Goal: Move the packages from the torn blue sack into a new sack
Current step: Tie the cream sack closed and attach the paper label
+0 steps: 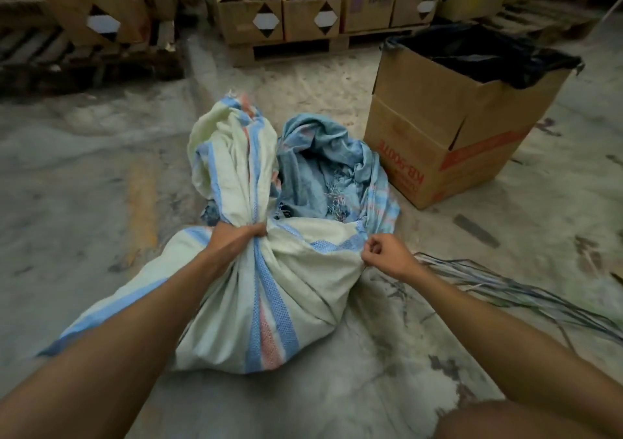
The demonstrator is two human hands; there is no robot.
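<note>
Head view: left hand [241, 236] clenches the gathered neck of the white striped sack [263, 300] on the floor, right hand [387, 256] pinches its edge, torn blue sack [323, 165] crumpled just behind, beside a cardboard box [448, 128].

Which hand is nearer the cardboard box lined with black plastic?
Right. The right hand pinches the white sack's edge below the box; the left hand grips the sack's bunched neck, farther left.
</note>
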